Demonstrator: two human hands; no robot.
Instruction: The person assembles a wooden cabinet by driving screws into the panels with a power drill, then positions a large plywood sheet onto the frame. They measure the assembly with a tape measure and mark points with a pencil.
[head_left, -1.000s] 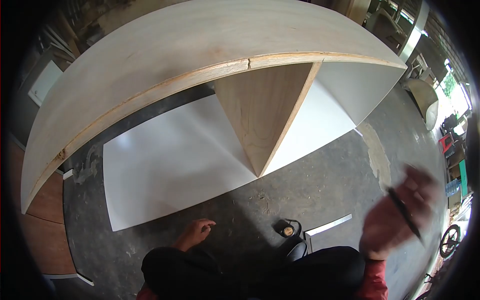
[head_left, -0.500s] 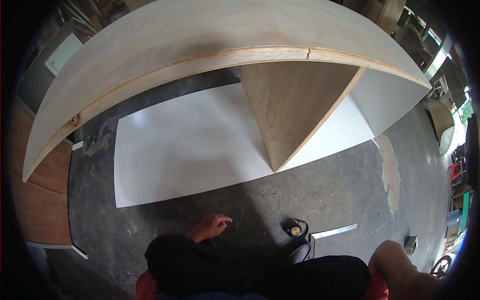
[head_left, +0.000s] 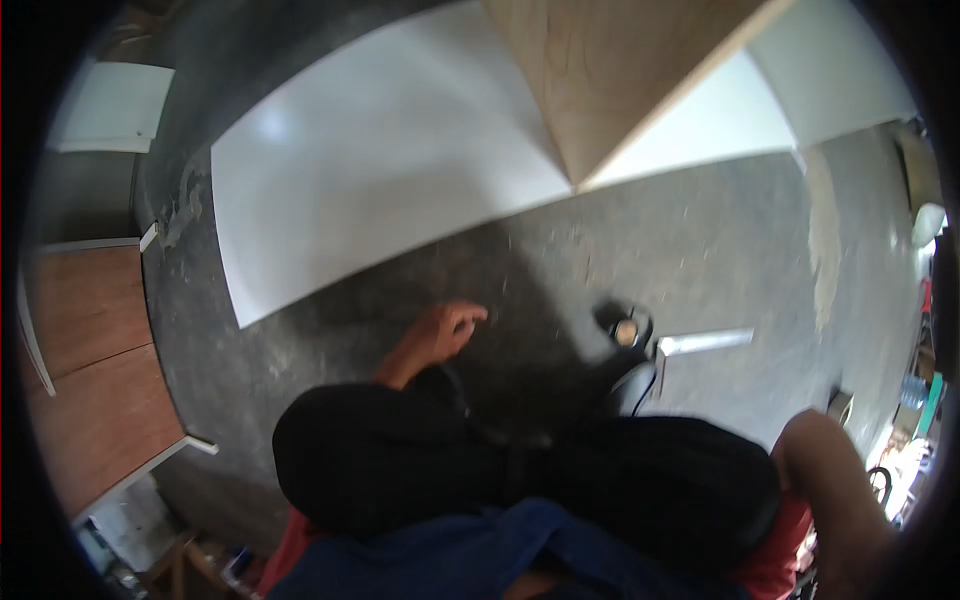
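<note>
My left hand (head_left: pixel 445 332) hovers in front of my left knee, over or near the concrete floor. Its fingers are loosely bent with a gap at the thumb, and I see nothing in them. Ahead of it lies a large white panel (head_left: pixel 350 170). An upright wooden board (head_left: pixel 630 80) stands on that panel, its near lower corner close to the panel's front edge. On the right my bent right arm (head_left: pixel 825 460) shows at the elbow beside my knee; its hand is out of view.
Between my feet and the right side lie a dark object with a round tan end (head_left: pixel 627 332) and an L-shaped metal square (head_left: pixel 705 342). Brown panels (head_left: pixel 100 365) with pale edging stand at the left. A small block (head_left: pixel 840 405) sits farther right.
My view has tipped down, so the curved top panel has left the picture and more of my lap shows. The left hand stays in front of my knee, fingers still loosely bent.
</note>
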